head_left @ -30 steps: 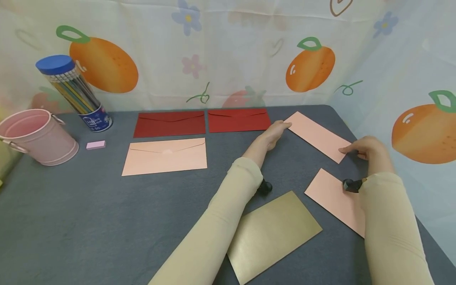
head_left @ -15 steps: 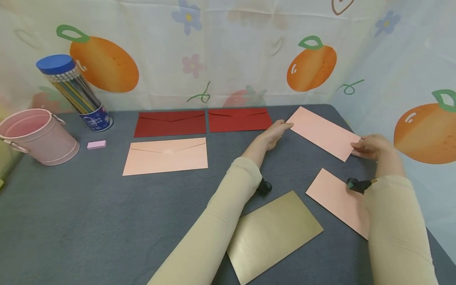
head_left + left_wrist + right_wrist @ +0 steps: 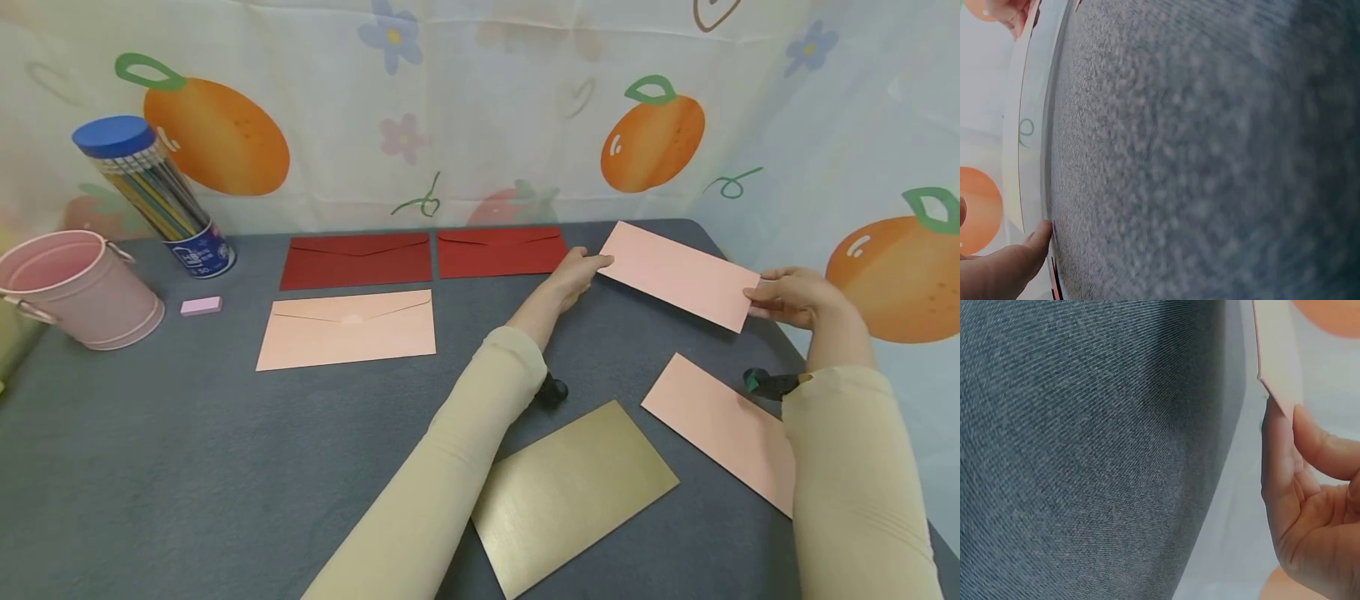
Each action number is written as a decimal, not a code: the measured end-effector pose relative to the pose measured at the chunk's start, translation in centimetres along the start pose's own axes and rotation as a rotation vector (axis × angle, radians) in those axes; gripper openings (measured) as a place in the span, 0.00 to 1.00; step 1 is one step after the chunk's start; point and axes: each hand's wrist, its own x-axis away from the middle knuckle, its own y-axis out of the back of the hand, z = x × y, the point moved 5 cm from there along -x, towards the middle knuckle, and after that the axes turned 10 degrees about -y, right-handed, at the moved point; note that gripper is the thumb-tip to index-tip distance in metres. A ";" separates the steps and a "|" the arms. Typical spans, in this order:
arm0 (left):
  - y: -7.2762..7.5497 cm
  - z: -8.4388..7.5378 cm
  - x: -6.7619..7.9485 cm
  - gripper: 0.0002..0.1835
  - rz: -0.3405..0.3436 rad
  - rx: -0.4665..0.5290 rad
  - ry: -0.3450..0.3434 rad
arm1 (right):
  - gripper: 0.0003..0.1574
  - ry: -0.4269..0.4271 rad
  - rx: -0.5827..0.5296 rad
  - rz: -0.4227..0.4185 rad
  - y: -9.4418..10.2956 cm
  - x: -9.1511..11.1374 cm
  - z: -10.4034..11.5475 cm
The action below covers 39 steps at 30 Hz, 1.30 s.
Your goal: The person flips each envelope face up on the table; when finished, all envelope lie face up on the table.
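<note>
My right hand (image 3: 795, 296) pinches the right end of a pink envelope (image 3: 678, 275), thumb on its upper face and fingers beneath. In the right wrist view, the thumb and fingers grip the envelope (image 3: 1279, 350) at one end, raised off the table. My left hand (image 3: 570, 279) is at the envelope's left lower corner, with the thumb stretched out right at the edge. The left wrist view has the envelope (image 3: 1015, 144) edge-on, its near end by the thumb. Below my right hand lies another pink envelope (image 3: 720, 429), partly under the sleeve.
A gold envelope (image 3: 577, 500) lies near the left forearm. Two red envelopes (image 3: 356, 260) and a peach envelope (image 3: 348, 329) lie at the back. Farther left are a pink bucket (image 3: 97, 300), a pencil tub (image 3: 161, 200) and a lilac eraser (image 3: 201, 306).
The right hand has taken hold of the pink envelope's right end, lifted it and swung it right, turning the envelope more level. The left hand has stayed in place.
</note>
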 end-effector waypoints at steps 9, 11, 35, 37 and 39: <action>0.8 -0.5 -0.4 0.22 -0.064 0.010 -0.063 | 0.22 0.057 0.087 0.028 -1.3 0.0 1.2; 1.3 -0.3 -1.0 0.19 -0.086 -0.004 -0.097 | 0.22 0.070 0.109 0.033 -1.6 0.0 1.5; 8.2 -3.7 3.2 0.21 0.007 -0.119 -0.067 | 0.23 0.177 0.172 0.081 -6.6 0.8 4.9; 8.6 -4.1 3.6 0.20 0.017 -0.104 -0.061 | 0.23 0.183 0.163 0.093 -7.0 0.9 5.2; 9.0 -4.4 4.0 0.19 0.023 -0.079 -0.051 | 0.24 0.191 0.145 0.109 -7.4 1.1 5.5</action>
